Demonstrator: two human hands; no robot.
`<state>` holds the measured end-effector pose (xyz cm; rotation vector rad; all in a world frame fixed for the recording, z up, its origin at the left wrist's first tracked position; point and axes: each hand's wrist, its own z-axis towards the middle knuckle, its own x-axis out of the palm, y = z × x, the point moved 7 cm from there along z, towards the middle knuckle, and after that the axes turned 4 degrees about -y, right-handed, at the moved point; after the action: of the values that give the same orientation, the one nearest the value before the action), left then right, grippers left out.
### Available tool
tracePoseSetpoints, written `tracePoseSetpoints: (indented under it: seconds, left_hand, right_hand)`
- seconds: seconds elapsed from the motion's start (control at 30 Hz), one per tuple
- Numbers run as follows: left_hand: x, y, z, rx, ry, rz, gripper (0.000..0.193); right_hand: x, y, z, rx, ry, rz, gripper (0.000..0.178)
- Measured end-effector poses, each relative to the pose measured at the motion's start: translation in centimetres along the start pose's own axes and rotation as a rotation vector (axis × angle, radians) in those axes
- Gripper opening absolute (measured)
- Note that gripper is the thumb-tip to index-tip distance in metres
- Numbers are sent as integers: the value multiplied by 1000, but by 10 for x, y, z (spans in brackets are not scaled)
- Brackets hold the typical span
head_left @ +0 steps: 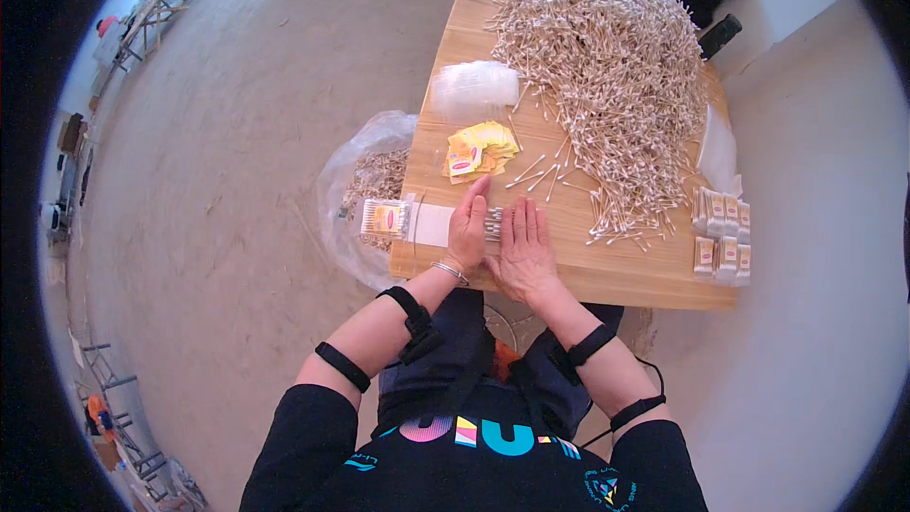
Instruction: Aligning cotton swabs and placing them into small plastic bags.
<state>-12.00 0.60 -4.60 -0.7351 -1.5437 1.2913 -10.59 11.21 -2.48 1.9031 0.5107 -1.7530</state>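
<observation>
On the tan wooden counter, our left hand and right hand are open, curled round nothing, with thin white cotton swabs between them, maybe to line them up.

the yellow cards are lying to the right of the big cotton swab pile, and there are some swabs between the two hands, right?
Not quite: the head view shows the yellow cards to the left of the big cotton swab pile. There are some swabs between the left hand and right hand.

Cotton swabs, smooth wooden table
</observation>
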Motion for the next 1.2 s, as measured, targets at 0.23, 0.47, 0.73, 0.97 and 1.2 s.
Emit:
tracePoseSetpoints:
  seconds: [0.23,0.47,0.73,0.97,1.2]
  left_hand:
    - [2,1,0,-59,12,-74,46]
    - [0,7,2,-67,15,-73,47]
    - [1,5,3,-59,20,-67,47]
    - [0,6,2,-95,-15,-119,48]
    - [16,-5,-6,40,15,168,47]
  right_hand:
    - [-2,4,-9,-33,-26,-12,92]
    - [0,2,-5,-34,-80,-29,89]
    - [-7,-14,-3,28,-189,1,86]
    - [-9,-69,-12,259,-519,792,71]
    - [5,-56,0,351,-712,1324,62]
